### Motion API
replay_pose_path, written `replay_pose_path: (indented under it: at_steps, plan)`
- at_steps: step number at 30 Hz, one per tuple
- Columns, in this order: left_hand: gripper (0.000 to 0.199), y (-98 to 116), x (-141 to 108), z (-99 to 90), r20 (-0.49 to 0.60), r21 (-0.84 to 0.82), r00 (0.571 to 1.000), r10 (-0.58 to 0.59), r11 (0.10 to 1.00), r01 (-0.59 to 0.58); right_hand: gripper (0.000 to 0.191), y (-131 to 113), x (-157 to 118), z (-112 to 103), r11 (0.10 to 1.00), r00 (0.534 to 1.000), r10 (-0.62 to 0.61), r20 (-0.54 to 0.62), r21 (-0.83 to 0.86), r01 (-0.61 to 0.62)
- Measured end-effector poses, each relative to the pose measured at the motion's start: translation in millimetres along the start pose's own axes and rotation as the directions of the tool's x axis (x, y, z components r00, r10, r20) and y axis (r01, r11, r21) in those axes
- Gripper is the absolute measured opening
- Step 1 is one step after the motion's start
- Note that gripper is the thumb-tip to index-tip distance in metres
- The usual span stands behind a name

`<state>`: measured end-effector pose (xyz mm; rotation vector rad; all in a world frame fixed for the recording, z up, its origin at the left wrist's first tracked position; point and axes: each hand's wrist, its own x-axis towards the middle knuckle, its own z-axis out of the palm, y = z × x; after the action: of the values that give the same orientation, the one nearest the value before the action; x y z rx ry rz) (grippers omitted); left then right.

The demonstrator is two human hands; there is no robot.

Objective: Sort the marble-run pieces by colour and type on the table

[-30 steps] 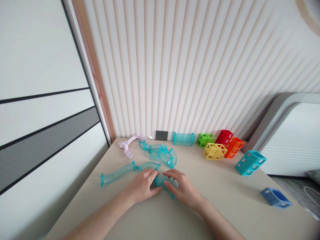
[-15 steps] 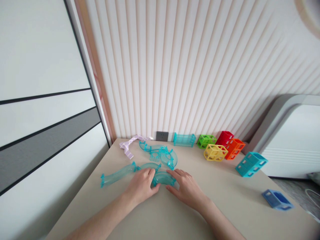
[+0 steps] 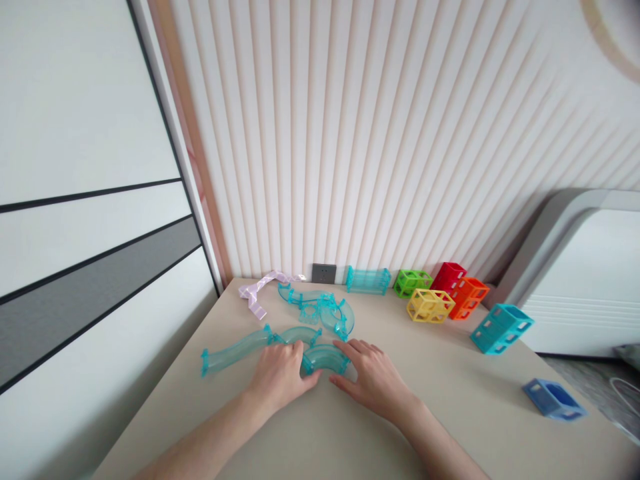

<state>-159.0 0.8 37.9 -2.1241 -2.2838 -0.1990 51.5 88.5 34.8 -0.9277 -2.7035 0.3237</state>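
Observation:
A translucent teal curved track piece (image 3: 326, 357) lies on the table between my two hands. My left hand (image 3: 280, 371) closes around its left end, thumb in front and fingers behind. My right hand (image 3: 373, 373) grips the right end the same way, with its index finger over the far edge. Just beyond my left hand, another curved track piece (image 3: 299, 334) is partly covered by my fingers. It meets a long wavy track piece (image 3: 235, 353) that reaches out to the left. Whether the held piece is joined to the others, I cannot tell.
Several joined teal track pieces (image 3: 320, 307) lie farther back, beside a lilac strip (image 3: 256, 297). A straight teal track (image 3: 369, 281) leans near the wall socket (image 3: 324, 273). Green (image 3: 413, 283), yellow (image 3: 430, 305), red (image 3: 449, 277), orange (image 3: 469, 297), teal (image 3: 501, 329) and blue (image 3: 554, 399) open-frame blocks stand rightward.
Both hands stay on the curved track piece. My left hand has shifted slightly left and down, showing a bit more of the piece. The other things have not moved on the table.

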Motion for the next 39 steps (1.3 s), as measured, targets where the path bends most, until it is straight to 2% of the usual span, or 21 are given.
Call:
replay_pose_path:
  at_steps: [6, 12, 24, 26, 31, 39]
  plan:
    - [0.047, 1, 0, -1.0, 0.029, 0.016, 0.997, -0.067, 0.998, 0.066, 0.051, -1, 1, -3, 0.998, 0.998, 0.034, 0.045, -0.051, -0.031]
    - [0.047, 3, 1, -3.9, 0.049, 0.010, 0.995, -0.082, 0.997, 0.081, 0.049, -4, 4, -6, 0.993, 0.991, 0.110, 0.076, -0.060, -0.105]
    - [0.049, 3, 1, -5.9, 0.065, 0.007, 0.993, -0.099, 0.995, 0.099, 0.064, -3, 6, 0, 0.973, 0.974, 0.219, 0.052, -0.081, -0.215]
    - [0.049, 3, 1, -6.0, 0.066, 0.004, 0.993, -0.097, 0.995, 0.097, 0.061, -5, 7, -2, 0.967, 0.967, 0.250, 0.055, -0.075, -0.245]
    - [0.048, 3, 1, -6.3, 0.064, 0.003, 0.993, -0.101, 0.995, 0.101, 0.036, -7, 7, -5, 0.954, 0.954, 0.291, 0.067, -0.095, -0.285]
    - [0.061, 3, -1, -11.8, 0.090, 0.030, 0.988, -0.127, 0.992, 0.125, 0.029, -7, 7, -5, 0.957, 0.957, 0.283, 0.069, -0.084, -0.277]
